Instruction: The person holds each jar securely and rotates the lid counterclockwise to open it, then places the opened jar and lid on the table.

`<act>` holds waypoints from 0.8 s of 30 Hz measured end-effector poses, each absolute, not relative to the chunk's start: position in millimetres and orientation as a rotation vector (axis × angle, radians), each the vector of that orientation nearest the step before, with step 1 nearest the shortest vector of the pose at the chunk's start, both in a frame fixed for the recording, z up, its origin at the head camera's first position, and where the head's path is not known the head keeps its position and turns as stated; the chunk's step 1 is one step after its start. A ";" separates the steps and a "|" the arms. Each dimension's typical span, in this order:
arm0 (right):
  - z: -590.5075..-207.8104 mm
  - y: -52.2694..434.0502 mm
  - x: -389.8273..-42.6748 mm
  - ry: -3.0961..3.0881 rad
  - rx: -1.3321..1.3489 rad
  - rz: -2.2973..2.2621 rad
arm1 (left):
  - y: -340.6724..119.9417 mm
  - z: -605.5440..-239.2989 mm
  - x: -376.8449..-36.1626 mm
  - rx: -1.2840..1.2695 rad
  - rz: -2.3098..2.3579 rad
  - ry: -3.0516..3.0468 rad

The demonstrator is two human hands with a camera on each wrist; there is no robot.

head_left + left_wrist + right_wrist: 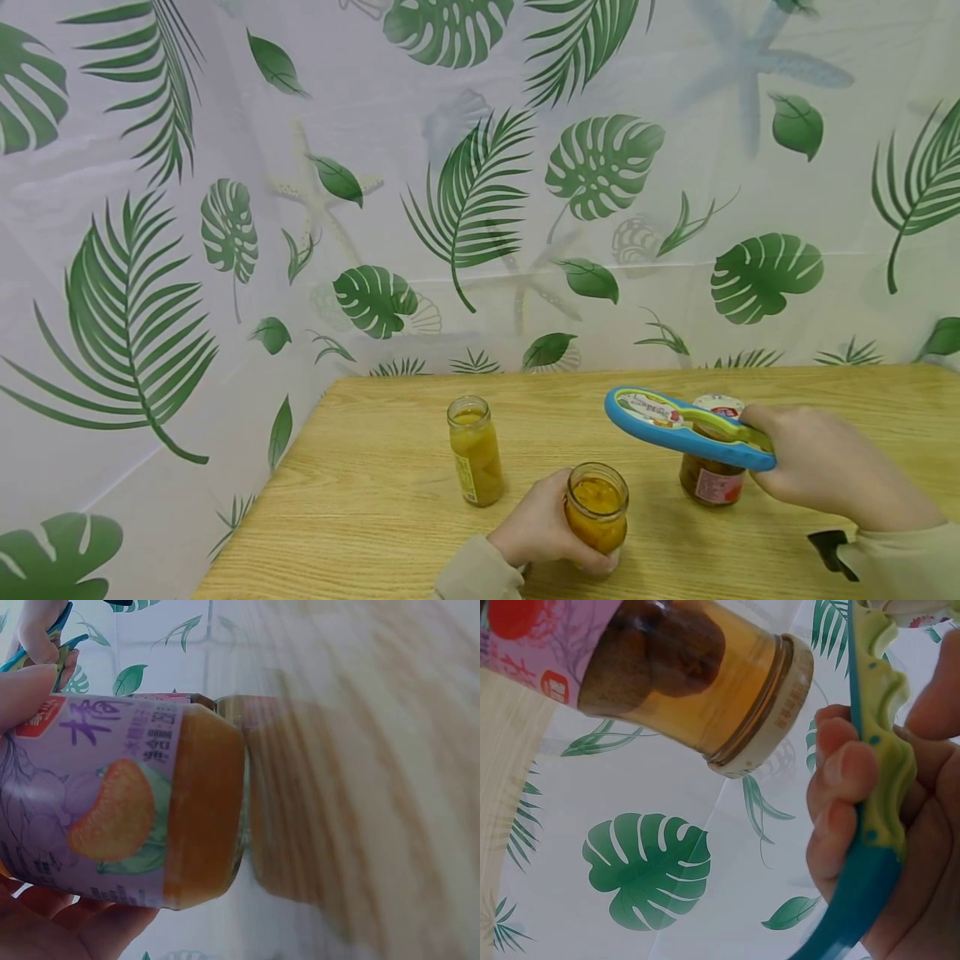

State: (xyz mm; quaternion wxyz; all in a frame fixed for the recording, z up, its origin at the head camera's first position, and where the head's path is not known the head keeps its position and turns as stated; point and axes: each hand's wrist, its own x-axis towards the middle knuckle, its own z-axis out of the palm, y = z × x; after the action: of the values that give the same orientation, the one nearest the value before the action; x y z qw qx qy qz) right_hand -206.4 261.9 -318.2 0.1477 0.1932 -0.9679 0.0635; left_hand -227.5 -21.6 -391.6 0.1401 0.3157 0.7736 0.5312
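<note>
Holding the open orange jar (597, 510) in the curled fingers of my left hand (546, 521), I am gripping a jar opener (675, 439) with my right hand (810, 458). I am judging the step as lid removal, the printed disc (648, 408) in the opener's loop perhaps being a lid. The next move is probably calling for freeing that disc, then tackling the capped jar (717, 486) beside the right fingers. The orange jar is standing upright, mouth upward, long axis vertical; the opener is pointing leftward from the right fingers.
</note>
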 end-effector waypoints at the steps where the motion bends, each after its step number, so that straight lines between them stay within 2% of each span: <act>1: -318.2 261.9 -206.5 -2.781 0.558 0.184 | -21.6 -391.7 -227.5 0.907 1.537 2.232; 24: -319.4 262.3 -207.2 -2.793 0.566 0.191 | -25.1 -394.2 -229.3 0.744 1.611 2.162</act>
State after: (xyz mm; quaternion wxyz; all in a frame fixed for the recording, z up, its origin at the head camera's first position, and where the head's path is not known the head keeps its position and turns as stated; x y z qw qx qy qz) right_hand -207.2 262.3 -319.4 0.1423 0.1963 -0.9679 0.0662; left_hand -229.3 -25.1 -394.2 0.1714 0.2619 0.7616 0.5674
